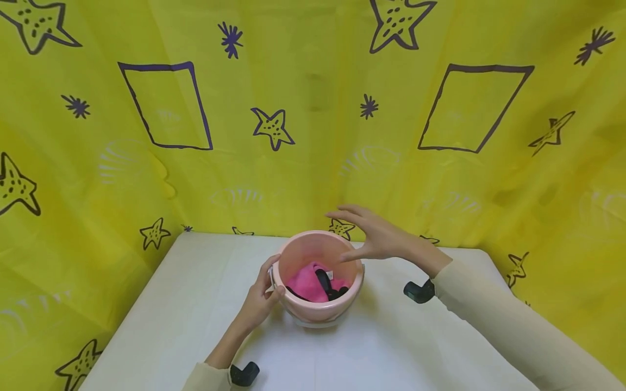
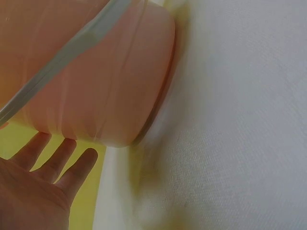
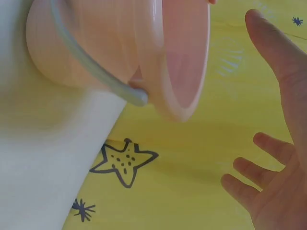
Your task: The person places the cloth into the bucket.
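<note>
A pale pink bucket stands upright on the white table, its light handle hanging down around the outside. My left hand holds it at the left of the rim, thumb toward the front. In the left wrist view, three spread fingers meet its outer wall. Inside lie a bright pink cloth with a white tag and a black, handle-like object, partly hidden. Over the right side of the rim, my right hand is spread and holds nothing, its thumb overlapping the opening in the head view.
The white table reaches back to a yellow curtain printed with starfish and frames. Black wrist-worn devices show beside the left cuff and the right cuff.
</note>
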Tool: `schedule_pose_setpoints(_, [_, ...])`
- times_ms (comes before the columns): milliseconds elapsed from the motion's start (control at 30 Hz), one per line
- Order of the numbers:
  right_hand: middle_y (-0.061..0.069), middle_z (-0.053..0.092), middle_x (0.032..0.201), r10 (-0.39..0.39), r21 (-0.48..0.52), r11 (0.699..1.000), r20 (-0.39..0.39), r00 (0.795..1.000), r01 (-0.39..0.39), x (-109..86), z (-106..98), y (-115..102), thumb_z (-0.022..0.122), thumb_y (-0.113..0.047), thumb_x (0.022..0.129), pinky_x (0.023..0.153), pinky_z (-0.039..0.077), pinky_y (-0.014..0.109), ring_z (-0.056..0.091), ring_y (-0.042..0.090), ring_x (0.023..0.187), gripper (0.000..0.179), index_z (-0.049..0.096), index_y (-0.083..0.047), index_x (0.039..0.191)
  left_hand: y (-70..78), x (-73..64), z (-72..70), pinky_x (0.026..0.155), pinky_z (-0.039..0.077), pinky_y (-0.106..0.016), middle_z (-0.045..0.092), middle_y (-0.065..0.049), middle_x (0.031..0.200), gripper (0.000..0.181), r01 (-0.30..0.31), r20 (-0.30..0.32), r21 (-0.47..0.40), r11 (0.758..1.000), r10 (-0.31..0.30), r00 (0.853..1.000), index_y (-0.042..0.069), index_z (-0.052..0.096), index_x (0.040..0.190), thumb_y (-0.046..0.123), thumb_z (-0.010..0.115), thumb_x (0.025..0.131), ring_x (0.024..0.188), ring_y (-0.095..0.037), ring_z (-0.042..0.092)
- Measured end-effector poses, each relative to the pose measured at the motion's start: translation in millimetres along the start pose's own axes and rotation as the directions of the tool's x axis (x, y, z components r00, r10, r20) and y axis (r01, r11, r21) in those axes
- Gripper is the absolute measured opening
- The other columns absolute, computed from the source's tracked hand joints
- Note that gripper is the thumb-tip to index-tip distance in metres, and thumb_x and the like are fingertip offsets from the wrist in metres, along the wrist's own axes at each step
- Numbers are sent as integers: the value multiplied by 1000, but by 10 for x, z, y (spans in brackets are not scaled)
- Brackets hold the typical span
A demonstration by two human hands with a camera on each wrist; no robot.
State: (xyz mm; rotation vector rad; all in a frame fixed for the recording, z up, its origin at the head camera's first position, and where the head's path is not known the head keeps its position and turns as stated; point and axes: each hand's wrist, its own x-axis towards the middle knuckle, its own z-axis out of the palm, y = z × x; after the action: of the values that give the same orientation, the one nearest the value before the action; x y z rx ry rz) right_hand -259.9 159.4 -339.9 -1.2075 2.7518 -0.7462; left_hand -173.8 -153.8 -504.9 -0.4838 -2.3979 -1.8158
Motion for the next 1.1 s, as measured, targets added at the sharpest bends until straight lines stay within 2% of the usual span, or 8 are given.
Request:
schedule_pose_setpoints(367, [18, 30, 164, 50, -28, 998, -75, 996, -52, -280, -70, 186, 90, -42, 78, 106, 36, 74, 30, 45, 148, 94, 41, -27, 157, 28, 19, -14, 100, 53, -55, 34, -17, 164, 72, 9, 24, 2, 1000, -9, 1000, 35, 26, 159, 25, 64, 99, 140, -45, 45])
schedule_pose_setpoints(667, [19, 31, 164, 78, -67, 994, -106, 991, -85, -440, -66, 297, 86, -54, 79, 106, 38, 73, 32, 46, 147, 96, 40, -24, 158, 3, 2, -12, 101, 51, -55, 34, -21, 163, 71, 3, 23, -8, 1000, -3, 1000, 31, 26, 159, 23, 63, 100, 141, -48, 44])
schedule_pose_setpoints(867, [16, 30, 165, 143, -100, 983, -124, 982, -156, -557, -35, 352, 83, -60, 79, 102, 40, 75, 32, 46, 147, 99, 36, -28, 160, -1, -1, -14, 102, 50, -57, 33, -20, 163, 71, 8, 33, -19, 1000, -7, 999, 31, 26, 160, 22, 61, 100, 141, -46, 44])
schedule_pose_setpoints(1100, [15, 26, 167, 165, -172, 966, -161, 973, -193, -712, 13, 445, 79, -65, 79, 103, 36, 78, 30, 47, 147, 101, 32, -31, 161, 39, -3, -39, 102, 48, -61, 30, -19, 165, 70, 11, 60, -34, 999, -9, 998, 32, 24, 160, 21, 61, 101, 142, -48, 42])
